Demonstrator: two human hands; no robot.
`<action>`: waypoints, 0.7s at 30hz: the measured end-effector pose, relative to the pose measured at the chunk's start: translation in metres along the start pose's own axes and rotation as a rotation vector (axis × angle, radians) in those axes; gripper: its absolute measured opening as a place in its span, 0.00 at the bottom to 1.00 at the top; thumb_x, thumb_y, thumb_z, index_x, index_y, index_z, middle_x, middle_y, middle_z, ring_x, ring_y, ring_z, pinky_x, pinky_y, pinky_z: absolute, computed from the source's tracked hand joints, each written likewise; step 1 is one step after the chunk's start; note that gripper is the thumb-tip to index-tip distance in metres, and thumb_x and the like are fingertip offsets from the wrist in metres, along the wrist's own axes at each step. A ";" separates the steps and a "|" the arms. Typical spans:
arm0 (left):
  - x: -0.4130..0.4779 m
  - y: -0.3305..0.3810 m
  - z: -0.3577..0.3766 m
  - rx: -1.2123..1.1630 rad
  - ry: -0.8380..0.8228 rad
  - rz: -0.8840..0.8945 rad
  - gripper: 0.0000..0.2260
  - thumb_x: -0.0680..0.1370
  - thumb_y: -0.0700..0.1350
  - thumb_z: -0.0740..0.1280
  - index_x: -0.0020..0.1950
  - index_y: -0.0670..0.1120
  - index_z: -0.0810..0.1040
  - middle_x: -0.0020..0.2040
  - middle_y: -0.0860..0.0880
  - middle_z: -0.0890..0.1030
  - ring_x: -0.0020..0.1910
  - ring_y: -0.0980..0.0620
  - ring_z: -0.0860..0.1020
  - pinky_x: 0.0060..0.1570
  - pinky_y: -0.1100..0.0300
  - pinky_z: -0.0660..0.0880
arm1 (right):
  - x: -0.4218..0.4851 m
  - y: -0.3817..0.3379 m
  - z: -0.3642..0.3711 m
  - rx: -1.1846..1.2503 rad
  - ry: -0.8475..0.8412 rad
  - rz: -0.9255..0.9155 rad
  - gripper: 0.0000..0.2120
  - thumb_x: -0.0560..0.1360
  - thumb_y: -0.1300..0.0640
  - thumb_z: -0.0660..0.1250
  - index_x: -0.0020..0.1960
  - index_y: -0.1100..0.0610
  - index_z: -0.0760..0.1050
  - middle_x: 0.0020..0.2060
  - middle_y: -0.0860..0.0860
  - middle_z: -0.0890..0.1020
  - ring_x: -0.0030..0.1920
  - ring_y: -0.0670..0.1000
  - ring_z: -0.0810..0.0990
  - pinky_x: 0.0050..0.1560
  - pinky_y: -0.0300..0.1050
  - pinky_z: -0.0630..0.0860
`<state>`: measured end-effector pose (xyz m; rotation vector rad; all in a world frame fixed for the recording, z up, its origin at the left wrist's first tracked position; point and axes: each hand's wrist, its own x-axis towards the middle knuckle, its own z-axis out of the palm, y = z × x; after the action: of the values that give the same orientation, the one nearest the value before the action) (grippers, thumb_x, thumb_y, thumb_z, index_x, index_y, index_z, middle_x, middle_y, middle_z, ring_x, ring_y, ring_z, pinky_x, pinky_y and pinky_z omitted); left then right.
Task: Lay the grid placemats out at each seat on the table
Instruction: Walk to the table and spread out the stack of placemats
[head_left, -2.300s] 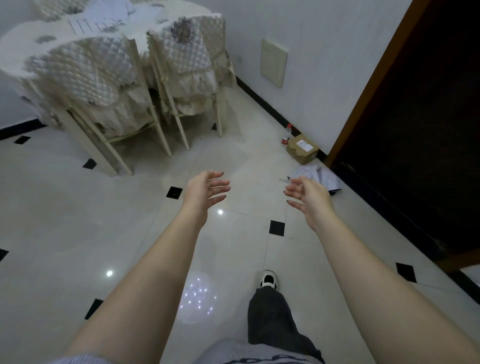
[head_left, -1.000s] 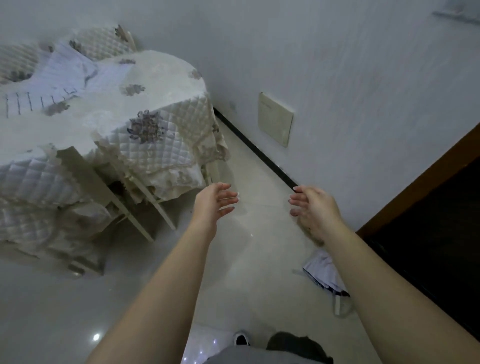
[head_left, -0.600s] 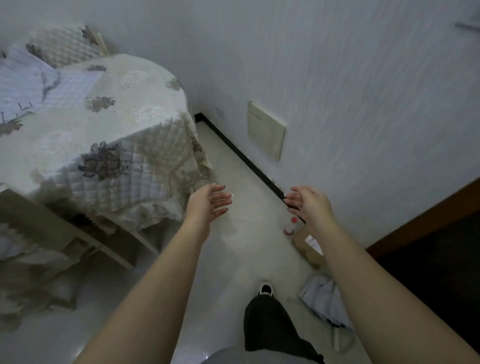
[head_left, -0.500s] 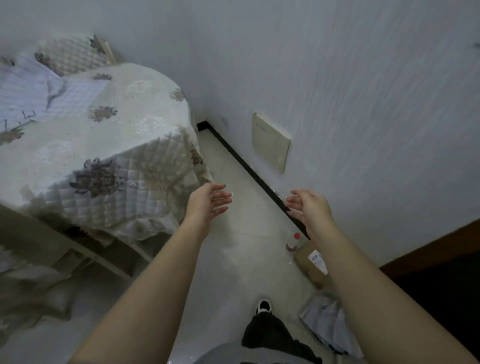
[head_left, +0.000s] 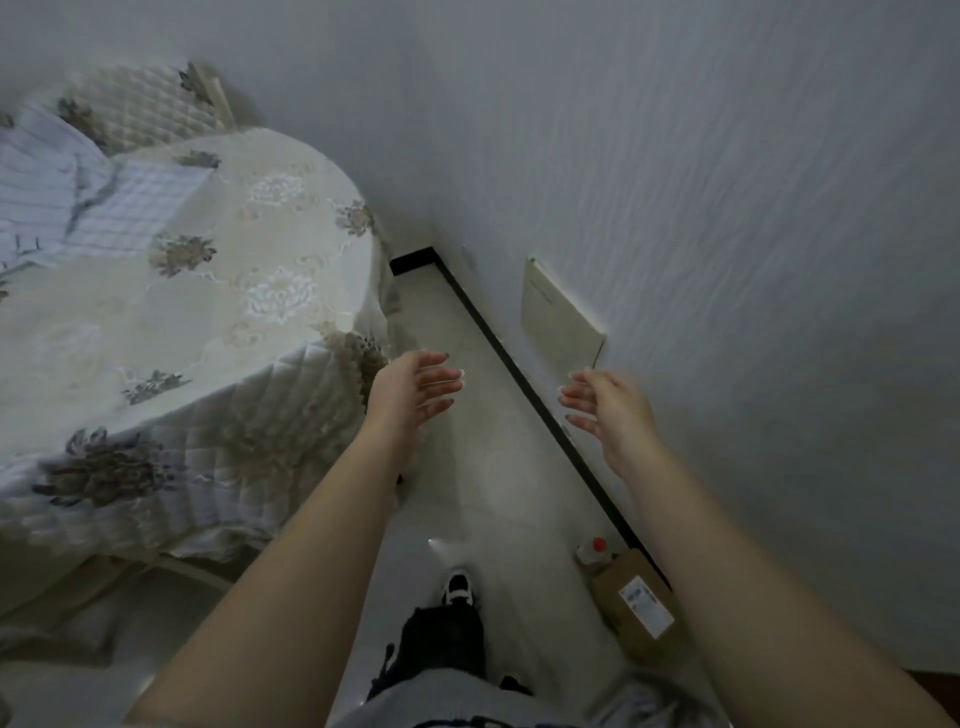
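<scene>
Placemats: pale blue-and-white grid-patterned cloth placemats (head_left: 124, 208) lie heaped at far left, none spread flat.
Table: round table (head_left: 249, 322) draped in cream quilted floral cloth bears them.
Left hand: our left hand (head_left: 410, 389) hovers off the table's edge, fingers straight, empty.
Right hand: our right hand (head_left: 608, 410) hovers near the white wall (head_left: 727, 208), fingers relaxed, empty.
Progress: we judge nothing laid yet; all the laying-out is left to do.

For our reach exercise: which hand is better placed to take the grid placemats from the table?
Probably left: the left hand is beside the table, where the grid placemats lie; the right hand is by the wall.
</scene>
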<state>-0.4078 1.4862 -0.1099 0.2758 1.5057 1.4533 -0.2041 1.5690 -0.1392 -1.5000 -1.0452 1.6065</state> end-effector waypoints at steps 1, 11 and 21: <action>0.012 0.002 0.002 0.001 0.006 0.003 0.10 0.77 0.44 0.60 0.49 0.42 0.79 0.43 0.42 0.83 0.44 0.45 0.82 0.47 0.54 0.76 | 0.012 -0.003 0.005 -0.003 -0.003 0.006 0.09 0.79 0.55 0.61 0.52 0.60 0.77 0.43 0.56 0.83 0.44 0.53 0.82 0.50 0.50 0.80; 0.168 0.059 0.030 -0.063 0.001 -0.038 0.10 0.79 0.45 0.58 0.51 0.42 0.77 0.42 0.44 0.82 0.41 0.48 0.81 0.43 0.57 0.75 | 0.160 -0.065 0.092 -0.050 -0.036 -0.014 0.08 0.79 0.57 0.60 0.50 0.59 0.76 0.43 0.57 0.81 0.41 0.51 0.80 0.44 0.46 0.77; 0.287 0.143 0.051 -0.057 -0.012 -0.020 0.10 0.78 0.44 0.59 0.52 0.42 0.76 0.41 0.44 0.82 0.40 0.48 0.81 0.42 0.58 0.74 | 0.270 -0.135 0.161 -0.087 -0.077 -0.049 0.05 0.76 0.57 0.64 0.44 0.56 0.77 0.39 0.54 0.82 0.40 0.51 0.81 0.42 0.46 0.77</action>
<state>-0.5738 1.7650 -0.1133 0.2336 1.4507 1.4739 -0.3942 1.8535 -0.1347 -1.4671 -1.1990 1.6139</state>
